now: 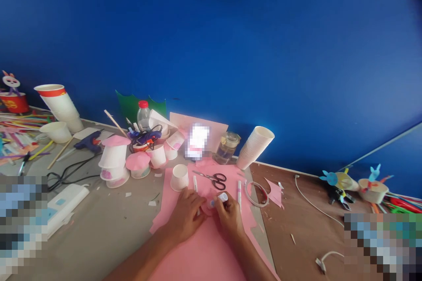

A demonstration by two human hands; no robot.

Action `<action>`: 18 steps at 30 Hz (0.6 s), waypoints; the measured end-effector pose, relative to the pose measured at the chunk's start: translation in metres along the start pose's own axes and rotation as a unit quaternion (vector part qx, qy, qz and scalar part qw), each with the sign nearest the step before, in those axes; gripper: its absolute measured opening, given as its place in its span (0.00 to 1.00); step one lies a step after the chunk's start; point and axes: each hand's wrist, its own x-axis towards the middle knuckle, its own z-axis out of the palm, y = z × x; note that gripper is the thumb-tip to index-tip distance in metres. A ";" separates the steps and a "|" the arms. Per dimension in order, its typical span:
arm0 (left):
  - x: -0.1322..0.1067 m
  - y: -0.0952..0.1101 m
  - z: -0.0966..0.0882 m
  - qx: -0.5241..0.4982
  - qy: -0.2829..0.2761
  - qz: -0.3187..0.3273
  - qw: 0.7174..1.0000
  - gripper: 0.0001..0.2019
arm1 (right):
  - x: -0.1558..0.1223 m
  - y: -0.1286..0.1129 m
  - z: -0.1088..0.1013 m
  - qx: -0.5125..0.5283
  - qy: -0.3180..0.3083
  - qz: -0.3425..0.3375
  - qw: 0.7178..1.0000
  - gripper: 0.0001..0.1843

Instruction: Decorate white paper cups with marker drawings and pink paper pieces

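Observation:
My right hand (230, 217) is closed around a small white tube that looks like a glue stick (223, 197), tilted over a small pink paper piece (211, 194). From the other side, my left hand (188, 211) bends its fingers onto that piece and grips its edge; part of the piece is hidden by my fingers. Both hands are above a large pink paper sheet (194, 257). Just beyond them lie black-handled scissors (217, 181), a white pen (195, 183) and another white pen (239, 193). A white paper cup (180, 177) stands near my left hand.
A phone (197, 141) leans at the back beside a glass jar (227, 147) and a leaning cup stack (256, 147). Pink-topped paper cups (114, 160), a glue gun (88, 139) and a power strip (66, 206) are on the left. A tape roll (257, 194) lies right.

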 end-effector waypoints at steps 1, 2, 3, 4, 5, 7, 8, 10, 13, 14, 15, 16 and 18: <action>0.000 0.001 -0.001 0.002 -0.002 0.000 1.000 0.14 | 0.000 0.000 0.000 -0.017 -0.005 -0.003 1.000 0.14; 0.001 0.002 -0.002 0.004 -0.005 0.000 1.000 0.14 | 0.000 0.001 0.000 -0.037 -0.011 -0.007 0.999 0.14; 0.001 0.003 -0.003 0.007 -0.007 0.001 1.000 0.14 | 0.000 0.002 0.000 -0.060 -0.015 -0.015 0.998 0.13; 0.001 0.004 -0.004 0.010 -0.009 0.003 1.000 0.13 | 0.000 0.003 0.000 -0.085 -0.018 -0.027 0.996 0.13; 0.001 0.005 -0.005 0.014 -0.010 0.004 1.000 0.13 | 0.001 0.005 0.000 -0.111 -0.016 -0.040 0.993 0.12; 0.001 0.006 -0.006 0.018 -0.012 0.007 1.000 0.13 | 0.002 0.009 0.000 -0.163 -0.002 -0.072 0.984 0.11; 0.001 0.006 -0.006 0.019 -0.012 0.009 1.000 0.12 | 0.003 0.011 -0.001 -0.187 0.006 -0.087 0.978 0.10; 0.001 0.005 -0.005 0.017 -0.016 0.010 1.000 0.12 | 0.005 0.014 -0.003 -0.222 0.012 -0.111 0.969 0.09; 0.001 0.002 -0.003 0.014 -0.026 0.008 1.000 0.12 | 0.009 0.015 -0.006 -0.228 0.009 -0.126 0.965 0.10; 0.001 0.001 -0.002 0.014 -0.029 0.006 0.999 0.12 | 0.010 0.015 -0.007 -0.224 0.011 -0.125 0.967 0.10; 0.001 0.000 -0.002 0.015 -0.029 0.006 0.999 0.13 | 0.010 0.014 -0.008 -0.219 0.013 -0.122 0.968 0.10; 0.001 0.000 -0.001 0.017 -0.028 0.008 0.999 0.13 | 0.011 0.013 -0.009 -0.217 0.017 -0.119 0.969 0.11; 0.001 -0.001 -0.001 0.018 -0.025 0.014 0.999 0.13 | 0.011 0.012 -0.012 -0.217 0.016 -0.110 0.970 0.10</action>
